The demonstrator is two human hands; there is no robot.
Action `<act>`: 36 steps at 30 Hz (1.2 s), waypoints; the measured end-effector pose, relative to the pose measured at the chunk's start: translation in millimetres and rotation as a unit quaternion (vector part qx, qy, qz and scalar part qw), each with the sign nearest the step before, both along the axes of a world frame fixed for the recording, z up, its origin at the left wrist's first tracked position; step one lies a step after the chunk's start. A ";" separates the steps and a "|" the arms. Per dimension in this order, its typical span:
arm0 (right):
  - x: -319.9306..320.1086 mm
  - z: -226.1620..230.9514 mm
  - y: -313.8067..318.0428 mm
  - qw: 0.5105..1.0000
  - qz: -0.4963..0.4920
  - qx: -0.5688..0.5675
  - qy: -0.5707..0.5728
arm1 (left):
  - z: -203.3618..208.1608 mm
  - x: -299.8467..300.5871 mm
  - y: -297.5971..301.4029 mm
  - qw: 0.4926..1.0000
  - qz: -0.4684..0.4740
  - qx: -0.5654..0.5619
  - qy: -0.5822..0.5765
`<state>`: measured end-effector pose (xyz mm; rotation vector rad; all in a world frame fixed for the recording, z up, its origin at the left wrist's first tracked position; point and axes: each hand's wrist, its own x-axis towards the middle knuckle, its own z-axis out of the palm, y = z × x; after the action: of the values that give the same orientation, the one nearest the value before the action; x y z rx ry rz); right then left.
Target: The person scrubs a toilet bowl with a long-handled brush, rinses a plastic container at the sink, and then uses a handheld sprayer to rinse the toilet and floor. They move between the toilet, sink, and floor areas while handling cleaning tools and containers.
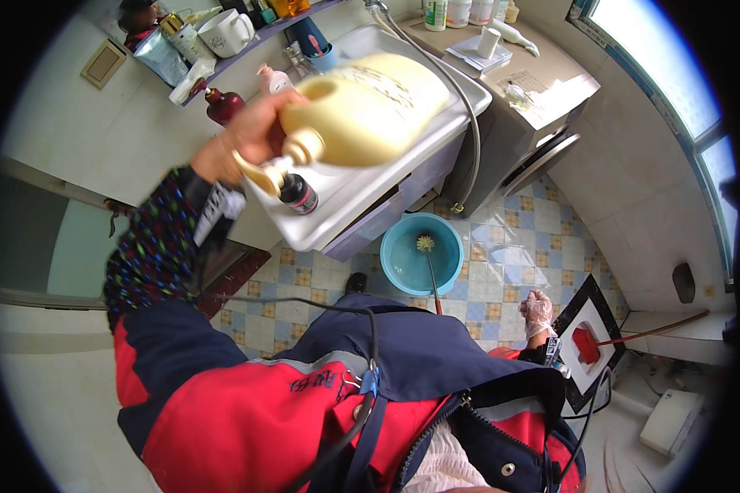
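The left hand (pixel 253 130) holds a yellow pump bottle (pixel 378 111).

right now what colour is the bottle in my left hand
The bottle is pale yellow, seen best in the head view.

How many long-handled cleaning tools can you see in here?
2: a pale-yellow-bristled brush in the round light-blue plastic basin, and a red-headed, long-handled tool at the white, black-bordered squat toilet. Others may be hidden behind the person's clothing.

Daylight from window (pixel 670 57), right | edges bowed | bottle (pixel 378 111) apparently blurred
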<state>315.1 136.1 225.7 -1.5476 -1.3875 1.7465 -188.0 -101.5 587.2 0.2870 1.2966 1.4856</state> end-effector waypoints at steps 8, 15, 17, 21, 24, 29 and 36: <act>-122.2 35.6 -16.4 0.996 0.029 0.087 -0.004 | -40.1 -160.0 -34.8 0.991 -0.027 -0.131 0.031; -268.8 77.6 -61.3 0.970 0.117 0.213 -0.017 | -151.6 -228.8 -40.3 0.972 -0.041 -0.227 -0.048; -297.3 94.4 -69.7 0.975 0.123 0.187 0.000 | -174.6 -235.0 -38.2 0.974 -0.023 -0.219 -0.046; -351.5 118.7 -74.8 0.983 0.109 0.054 0.135 | -212.0 -242.3 -26.4 0.984 0.010 -0.150 -0.096; -398.3 127.4 -71.6 0.978 0.152 0.024 0.140 | -226.2 -244.0 -22.2 0.983 0.035 -0.108 -0.141; -497.2 136.3 -74.9 0.836 0.400 0.367 -0.080 | -216.6 -237.1 -24.8 0.984 0.069 -0.074 -0.149; -551.1 150.1 -98.5 0.758 0.412 0.500 -0.076 | -211.6 -213.7 -16.4 0.992 0.086 -0.055 -0.071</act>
<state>-236.0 37.6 375.8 -0.4586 -2.7082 0.7843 -401.7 -117.9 375.6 -0.0022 1.3088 1.5423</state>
